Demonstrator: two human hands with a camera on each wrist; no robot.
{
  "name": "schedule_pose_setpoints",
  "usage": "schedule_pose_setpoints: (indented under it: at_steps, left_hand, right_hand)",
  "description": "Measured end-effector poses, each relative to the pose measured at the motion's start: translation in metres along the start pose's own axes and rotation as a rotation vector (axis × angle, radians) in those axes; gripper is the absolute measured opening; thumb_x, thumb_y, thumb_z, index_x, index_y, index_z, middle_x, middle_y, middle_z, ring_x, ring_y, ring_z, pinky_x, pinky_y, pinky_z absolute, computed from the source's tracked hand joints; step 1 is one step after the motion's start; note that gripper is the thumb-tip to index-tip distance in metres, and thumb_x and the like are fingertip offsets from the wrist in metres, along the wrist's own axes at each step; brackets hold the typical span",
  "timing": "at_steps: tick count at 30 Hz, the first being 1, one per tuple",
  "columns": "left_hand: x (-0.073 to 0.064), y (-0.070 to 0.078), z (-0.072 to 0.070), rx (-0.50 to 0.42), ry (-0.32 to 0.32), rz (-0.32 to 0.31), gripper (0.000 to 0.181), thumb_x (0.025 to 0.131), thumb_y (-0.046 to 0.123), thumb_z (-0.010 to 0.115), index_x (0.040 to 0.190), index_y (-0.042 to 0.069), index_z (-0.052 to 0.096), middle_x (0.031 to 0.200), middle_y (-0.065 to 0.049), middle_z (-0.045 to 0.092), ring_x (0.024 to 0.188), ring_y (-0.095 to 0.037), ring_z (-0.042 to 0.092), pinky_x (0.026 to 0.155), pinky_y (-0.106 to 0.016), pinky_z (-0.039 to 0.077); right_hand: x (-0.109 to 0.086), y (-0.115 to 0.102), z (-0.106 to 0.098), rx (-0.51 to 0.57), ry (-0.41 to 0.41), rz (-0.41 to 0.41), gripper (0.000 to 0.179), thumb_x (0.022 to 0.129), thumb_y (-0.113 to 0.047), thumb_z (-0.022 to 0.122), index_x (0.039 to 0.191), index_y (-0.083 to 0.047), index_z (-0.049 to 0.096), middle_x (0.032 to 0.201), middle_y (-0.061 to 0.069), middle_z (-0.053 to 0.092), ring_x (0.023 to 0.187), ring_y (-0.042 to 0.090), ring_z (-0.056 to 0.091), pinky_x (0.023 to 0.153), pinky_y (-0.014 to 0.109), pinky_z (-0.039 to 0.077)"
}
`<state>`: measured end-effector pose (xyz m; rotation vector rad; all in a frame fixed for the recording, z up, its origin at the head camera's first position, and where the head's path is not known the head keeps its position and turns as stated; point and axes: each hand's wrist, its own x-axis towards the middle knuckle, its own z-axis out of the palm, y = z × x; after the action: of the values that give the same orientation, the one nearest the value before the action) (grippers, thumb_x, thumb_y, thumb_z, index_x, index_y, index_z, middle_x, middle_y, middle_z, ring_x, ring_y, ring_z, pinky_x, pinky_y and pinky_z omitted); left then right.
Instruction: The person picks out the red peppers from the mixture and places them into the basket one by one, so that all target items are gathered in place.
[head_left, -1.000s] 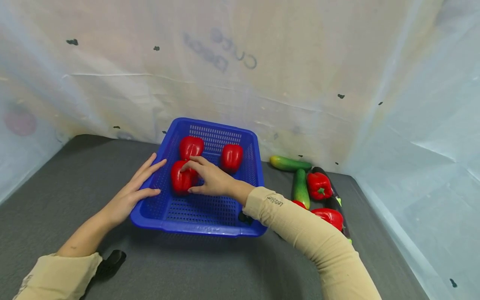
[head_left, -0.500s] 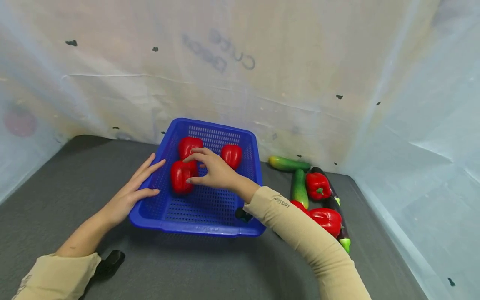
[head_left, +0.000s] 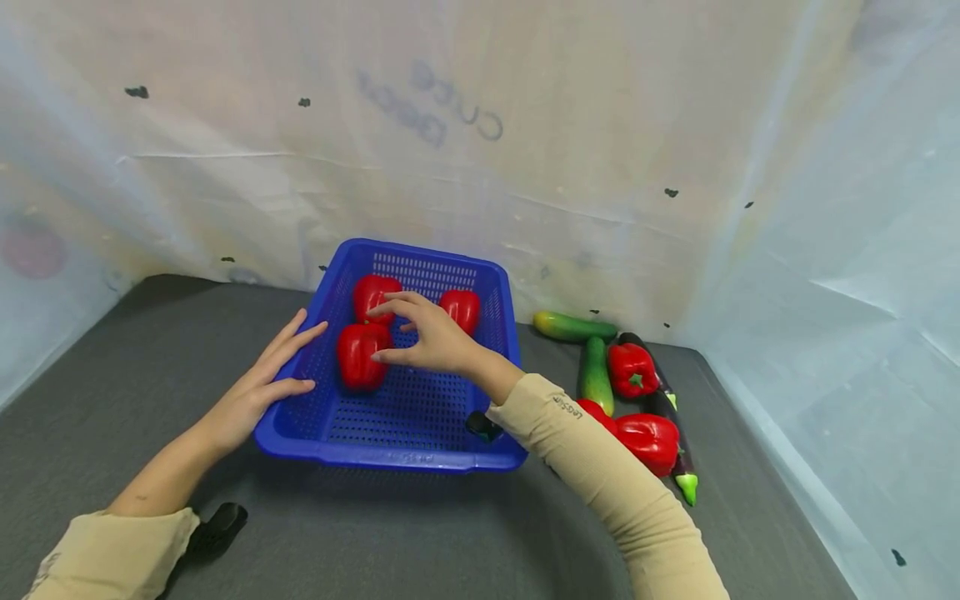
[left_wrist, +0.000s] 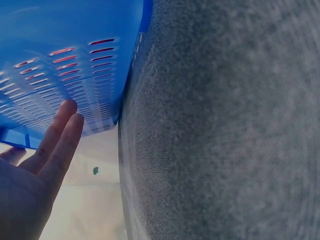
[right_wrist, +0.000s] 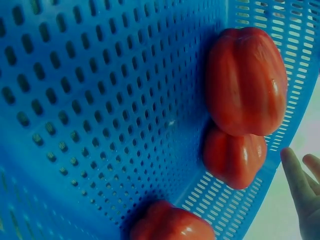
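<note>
In the head view, a blue plastic basket (head_left: 408, 457) holds three red bell peppers. Two of them, the front bell pepper (head_left: 363, 357) and the back-left bell pepper (head_left: 375, 296), lie close together along the left side; another bell pepper (head_left: 460, 310) lies at the back right. My left hand (head_left: 258, 396) rests on the basket's left side, fingers extended; the left wrist view shows fingertips (left_wrist: 75, 120) against the slotted wall. Above the basket, my right hand (head_left: 431, 337) hovers with loosely bent fingers and holds nothing. In the right wrist view its fingers (right_wrist: 297, 182) appear apart from the peppers.
To the basket's right lie two green cucumbers (head_left: 573, 326) (head_left: 596, 377), several more red bell peppers (head_left: 632, 370) and dark eggplants (head_left: 684, 467). Plastic sheeting (head_left: 600, 150) hangs behind the grey tabletop (head_left: 360, 533).
My right hand has lifted off the front bell pepper and drawn slightly up and right, leaving the pepper in the basket. My left hand stays on the basket's side.
</note>
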<state>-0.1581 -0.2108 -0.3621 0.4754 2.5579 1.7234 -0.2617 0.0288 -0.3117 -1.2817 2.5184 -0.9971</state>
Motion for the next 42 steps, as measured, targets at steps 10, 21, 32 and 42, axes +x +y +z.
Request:
schedule_pose_setpoints:
  at_steps: [10,21,32,42]
  left_hand:
    - [0.002,-0.001,-0.002,0.023,-0.007,-0.010,0.062,0.098,0.021,0.043,0.155,0.021,0.018,0.162,-0.001,-0.014,0.143,-0.050,-0.007,0.093,-0.082,0.019]
    - [0.004,-0.003,-0.003,0.015,-0.018,0.009,0.061,0.098,0.019,0.043,0.154,0.018,0.019,0.162,-0.002,-0.014,0.143,-0.049,-0.008,0.093,-0.081,0.020]
    - [0.006,-0.006,-0.006,-0.011,-0.013,0.030,0.061,0.097,0.017,0.044,0.154,0.017,0.022,0.162,0.000,-0.013,0.144,-0.043,-0.014,0.094,-0.082,0.010]
    - [0.002,-0.009,-0.012,-0.017,0.002,0.033,0.062,0.097,0.015,0.045,0.154,0.019,0.022,0.162,0.001,-0.013,0.144,-0.040,-0.016,0.096,-0.082,0.004]
  right_hand:
    - [-0.006,-0.006,-0.002,-0.058,-0.051,-0.021,0.053,0.084,-0.020,0.073,0.132,-0.006,0.055,0.149,0.017,0.036,0.129,0.028,0.048,0.098,0.039,0.050]
    - [-0.013,-0.017,-0.008,-0.101,-0.092,0.003,0.054,0.084,-0.022,0.073,0.133,-0.009,0.055,0.150,0.014,0.036,0.122,0.028,0.055,0.095,0.031,0.051]
    - [-0.023,-0.031,-0.021,-0.098,-0.087,0.012,0.054,0.084,-0.025,0.073,0.133,-0.012,0.056,0.149,0.008,0.038,0.125,0.022,0.052,0.095,0.024,0.050]
    - [-0.033,-0.036,-0.033,-0.070,-0.025,-0.002,0.051,0.083,-0.023,0.074,0.130,-0.013,0.058,0.148,0.007,0.041,0.129,0.020,0.046,0.097,0.029,0.049]
